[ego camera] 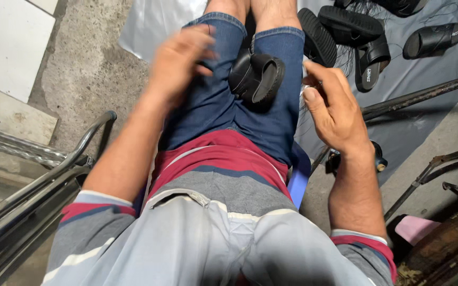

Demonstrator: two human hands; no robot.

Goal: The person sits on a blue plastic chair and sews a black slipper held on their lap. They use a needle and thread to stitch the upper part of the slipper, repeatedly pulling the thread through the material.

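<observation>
I sit looking down at my lap in blue denim shorts (213,100). A black slide sandal (256,76) rests on my right thigh, tilted on its side. My left hand (178,61) hovers over my left thigh, blurred, fingers loosely curled and holding nothing I can see. My right hand (332,108) is raised just right of the sandal, fingers apart and empty, not touching it.
Several more black sandals (369,39) lie on a dark plastic sheet (425,79) ahead at the right. Metal bars (420,95) cross at the right, a metal rail (54,169) runs at the left. I sit on a blue stool (300,175) over a concrete floor (88,69).
</observation>
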